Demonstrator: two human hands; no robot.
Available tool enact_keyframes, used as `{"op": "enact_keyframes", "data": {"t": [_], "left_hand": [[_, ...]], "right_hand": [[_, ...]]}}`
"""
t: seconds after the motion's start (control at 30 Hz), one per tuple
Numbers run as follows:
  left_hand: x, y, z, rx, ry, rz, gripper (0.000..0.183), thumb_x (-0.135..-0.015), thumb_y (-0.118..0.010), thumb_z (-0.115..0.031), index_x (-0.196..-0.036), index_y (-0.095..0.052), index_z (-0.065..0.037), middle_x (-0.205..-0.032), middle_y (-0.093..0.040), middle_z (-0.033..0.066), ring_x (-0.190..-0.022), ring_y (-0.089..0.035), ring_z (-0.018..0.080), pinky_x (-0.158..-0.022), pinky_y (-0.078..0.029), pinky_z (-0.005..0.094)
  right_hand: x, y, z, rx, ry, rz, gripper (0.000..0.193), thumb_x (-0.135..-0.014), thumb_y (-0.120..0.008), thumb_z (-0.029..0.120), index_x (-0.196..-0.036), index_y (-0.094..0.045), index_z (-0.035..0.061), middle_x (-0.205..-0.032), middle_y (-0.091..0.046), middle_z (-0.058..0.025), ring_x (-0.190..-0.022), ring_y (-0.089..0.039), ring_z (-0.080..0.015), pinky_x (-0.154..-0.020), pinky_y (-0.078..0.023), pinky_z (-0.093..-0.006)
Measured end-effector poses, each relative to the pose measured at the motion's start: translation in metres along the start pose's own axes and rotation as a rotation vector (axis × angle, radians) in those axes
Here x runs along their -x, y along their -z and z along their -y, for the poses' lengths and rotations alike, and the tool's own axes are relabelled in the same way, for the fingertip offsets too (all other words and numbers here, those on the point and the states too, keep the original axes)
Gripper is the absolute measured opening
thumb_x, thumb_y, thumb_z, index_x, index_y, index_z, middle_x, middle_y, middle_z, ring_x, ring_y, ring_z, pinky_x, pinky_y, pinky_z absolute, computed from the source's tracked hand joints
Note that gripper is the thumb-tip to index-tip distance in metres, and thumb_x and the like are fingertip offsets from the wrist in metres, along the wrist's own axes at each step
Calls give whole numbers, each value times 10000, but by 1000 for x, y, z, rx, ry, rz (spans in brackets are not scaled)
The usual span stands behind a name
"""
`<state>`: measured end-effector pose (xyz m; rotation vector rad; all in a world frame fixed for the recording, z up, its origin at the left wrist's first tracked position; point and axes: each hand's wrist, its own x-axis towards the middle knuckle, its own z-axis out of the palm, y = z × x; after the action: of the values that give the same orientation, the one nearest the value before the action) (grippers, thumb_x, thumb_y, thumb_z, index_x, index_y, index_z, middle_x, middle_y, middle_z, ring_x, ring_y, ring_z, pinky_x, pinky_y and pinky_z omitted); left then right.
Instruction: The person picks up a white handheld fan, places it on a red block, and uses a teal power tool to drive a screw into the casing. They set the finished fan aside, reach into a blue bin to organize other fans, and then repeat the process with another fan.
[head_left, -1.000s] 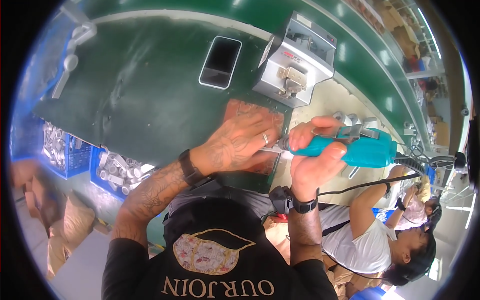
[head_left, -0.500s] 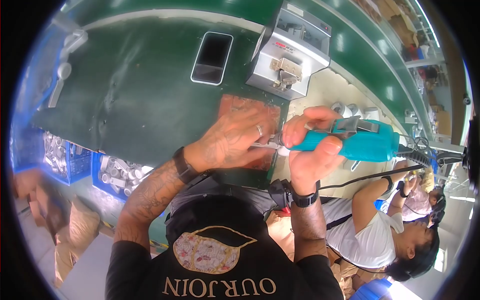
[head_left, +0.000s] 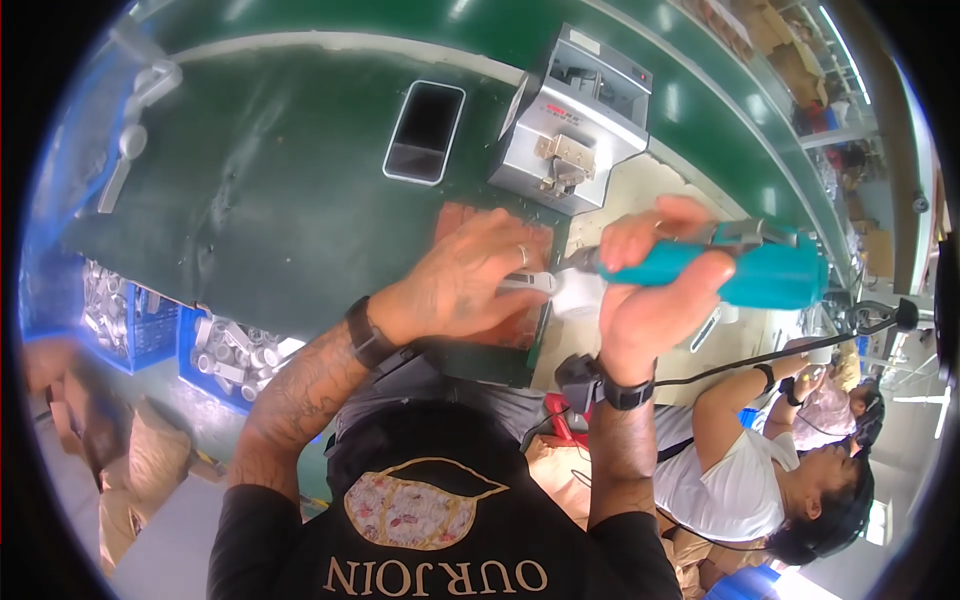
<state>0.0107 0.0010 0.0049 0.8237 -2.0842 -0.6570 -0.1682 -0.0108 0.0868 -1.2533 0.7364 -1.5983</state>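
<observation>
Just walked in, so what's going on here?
A person's left hand holds a pale part over a red mat, and the right hand grips a teal power tool. The power tool points toward the part; whether they touch is hard to tell. A phone lies on the green table, left of a grey machine.

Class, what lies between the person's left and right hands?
The head view shows a white round-headed part, held in the left hand, and the dark nose of the teal tool in the right hand.
</observation>
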Motion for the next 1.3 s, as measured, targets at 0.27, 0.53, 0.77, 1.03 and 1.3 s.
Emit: {"op": "enact_keyframes", "data": {"t": [0.27,0.53,0.77,1.03,1.3], "left_hand": [[-3,4,-2,-195,-82,65,449,-864,-726,-355,-1172,-639,-40,-1158,-608,138,-1074,-556,317,-965,-444,424],[-5,2,-2,-262,41,0,431,-883,-715,-387,-1175,-620,-84,-1053,-583,62,-1013,-550,266,-901,-448,419],[-3,-1,3,-225,128,-3,410,-854,-766,-407,-1151,-680,-139,-1089,-619,55,-1012,-581,278,-908,-470,431],[-3,-1,3,-236,121,-23,402,-841,-777,-388,-1132,-681,-128,-1078,-633,63,-990,-591,289,-883,-479,422],[-2,-2,4,-260,90,51,461,-915,-677,-408,-1268,-603,-121,-1105,-587,60,-1051,-543,268,-911,-431,431]], "right_hand": [[-62,-12,-30,305,91,-65,452,-1067,-503,413,-1092,-608,-27,-716,-587,-73,-631,-584,-172,-582,-460,-302],[-67,-14,-55,312,142,-28,345,-1063,-539,337,-1009,-589,1,-700,-591,-57,-625,-590,-155,-578,-468,-294],[-28,-7,-29,326,-21,-36,442,-1056,-535,420,-1049,-585,-19,-688,-574,-68,-622,-572,-168,-582,-452,-303],[-6,4,-26,239,-14,-12,575,-997,-609,507,-1092,-548,-56,-700,-554,-82,-599,-538,-191,-575,-458,-335],[-3,12,-38,219,-33,69,469,-1020,-592,444,-1011,-519,-19,-697,-552,-89,-600,-540,-198,-584,-467,-353]]}}
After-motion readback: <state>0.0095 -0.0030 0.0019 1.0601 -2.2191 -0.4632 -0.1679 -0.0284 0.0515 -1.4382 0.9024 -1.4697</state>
